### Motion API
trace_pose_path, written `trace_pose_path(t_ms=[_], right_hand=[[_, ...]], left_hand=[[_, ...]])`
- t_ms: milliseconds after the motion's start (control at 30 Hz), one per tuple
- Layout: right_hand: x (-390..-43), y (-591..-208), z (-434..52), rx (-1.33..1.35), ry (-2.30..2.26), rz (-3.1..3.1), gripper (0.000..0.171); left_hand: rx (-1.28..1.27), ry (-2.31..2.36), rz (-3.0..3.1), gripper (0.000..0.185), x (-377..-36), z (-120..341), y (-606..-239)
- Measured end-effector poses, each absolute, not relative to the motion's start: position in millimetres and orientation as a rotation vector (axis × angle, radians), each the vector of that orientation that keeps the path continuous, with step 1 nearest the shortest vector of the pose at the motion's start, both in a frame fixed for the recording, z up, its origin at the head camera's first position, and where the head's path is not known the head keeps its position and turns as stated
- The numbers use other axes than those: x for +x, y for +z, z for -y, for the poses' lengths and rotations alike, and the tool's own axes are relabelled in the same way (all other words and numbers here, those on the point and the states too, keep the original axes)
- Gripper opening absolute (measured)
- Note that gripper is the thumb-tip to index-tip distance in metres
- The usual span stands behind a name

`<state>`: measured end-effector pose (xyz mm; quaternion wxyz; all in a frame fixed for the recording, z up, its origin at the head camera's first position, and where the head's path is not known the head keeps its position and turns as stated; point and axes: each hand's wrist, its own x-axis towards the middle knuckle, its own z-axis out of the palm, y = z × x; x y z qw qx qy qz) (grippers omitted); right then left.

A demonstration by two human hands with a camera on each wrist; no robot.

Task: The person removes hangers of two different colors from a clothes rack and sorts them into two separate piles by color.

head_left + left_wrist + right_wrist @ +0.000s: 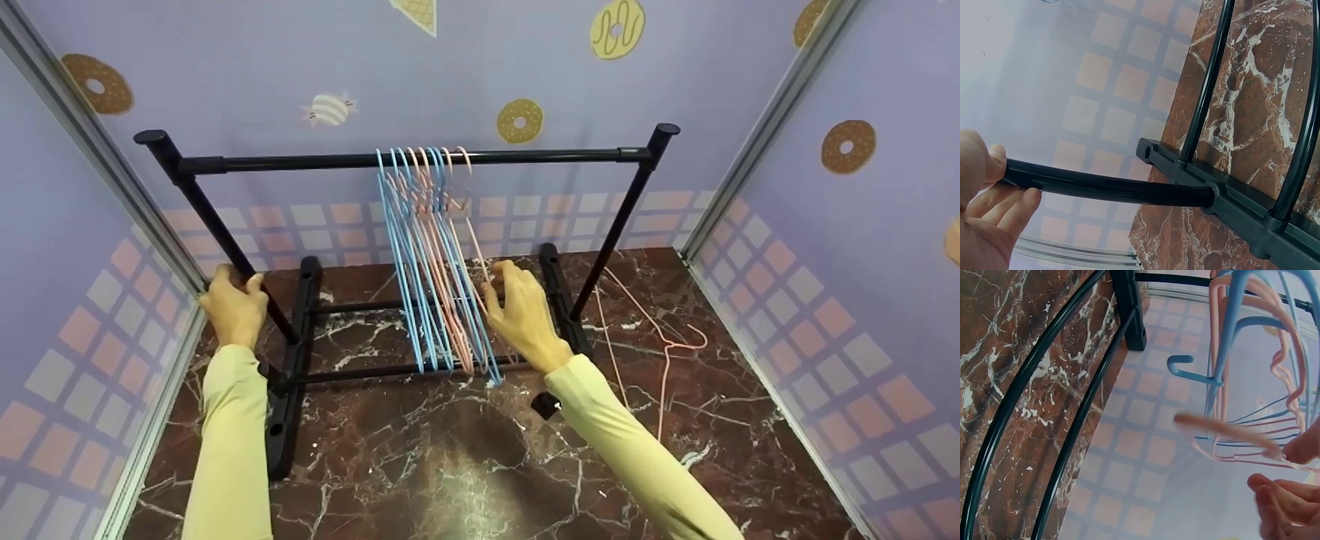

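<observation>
Several blue and pink clothes hangers (431, 277) hang bunched by their hooks near the middle of a black garment rack's top bar (300, 161). My left hand (236, 307) holds the rack's left post (217, 225); in the left wrist view, thumb and fingers wrap that post (1112, 188). At the right side of the bunch is my right hand (521, 311), close to the outermost pink hanger (476, 247). The right wrist view shows this pink hanger (1224, 430) blurred, its end by the thumb (1306, 444), with the fingertips (1264, 486) spread apart below.
A pink hanger (666, 345) lies on the marble floor (420, 465) to the right, partly behind the rack. The rack stands on black feet (289, 420) joined by lower bars (352, 375). Patterned walls (847, 337) enclose the floor at the back and both sides.
</observation>
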<state>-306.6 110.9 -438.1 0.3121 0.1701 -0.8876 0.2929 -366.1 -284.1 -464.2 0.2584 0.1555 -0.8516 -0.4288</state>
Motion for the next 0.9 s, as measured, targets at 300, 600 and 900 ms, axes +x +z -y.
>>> trace_pose_path(t_ms=[300, 600, 900], right_hand=[[-304.7, -435.8, -113.9, 0.417, 0.783, 2.291, 0.005], [-298.3, -431.0, -121.7, 0.4, 0.848, 2.219, 0.005], [-284.1, -439.2, -145.4, 0.374, 0.894, 2.156, 0.005]], left_hand=[[0.401, -1.142, 2.29, 0.027, -367.5, 282.7, -466.0], [0.414, -1.142, 2.298, 0.026, -366.6, 282.5, -466.3], [0.408, -1.133, 2.306, 0.026, -367.1, 283.6, -466.6]])
